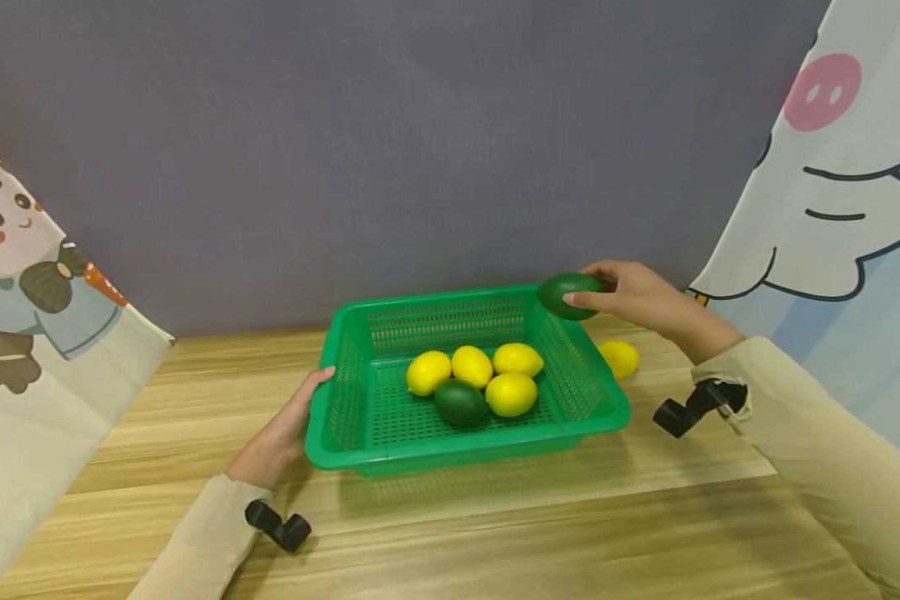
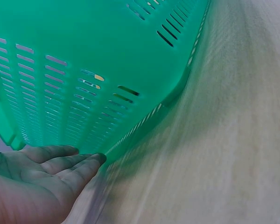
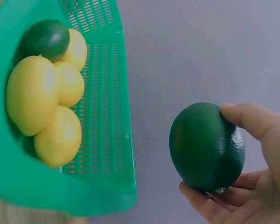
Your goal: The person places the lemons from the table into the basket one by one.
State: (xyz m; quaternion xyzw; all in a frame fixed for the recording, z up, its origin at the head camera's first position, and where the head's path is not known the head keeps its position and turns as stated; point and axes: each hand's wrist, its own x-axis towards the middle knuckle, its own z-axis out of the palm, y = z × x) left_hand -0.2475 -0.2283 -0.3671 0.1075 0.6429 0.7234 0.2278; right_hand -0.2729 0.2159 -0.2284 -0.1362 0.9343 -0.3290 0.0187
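A green plastic basket stands on the table with several yellow lemons and one dark green lime inside. My left hand holds the basket's left side, thumb over the rim. In the left wrist view its other fingers lie fairly straight along the slotted outer wall. Another lime is pinched between the thumb and fingers of my right hand, above the basket's far right corner. In the right wrist view this lime shows its small stem end, and the basket rim is apart from it.
One lemon lies on the wooden table just outside the basket's right wall. A grey upright panel stands behind the basket. Cloths printed with cartoon figures hang at the left and right sides.
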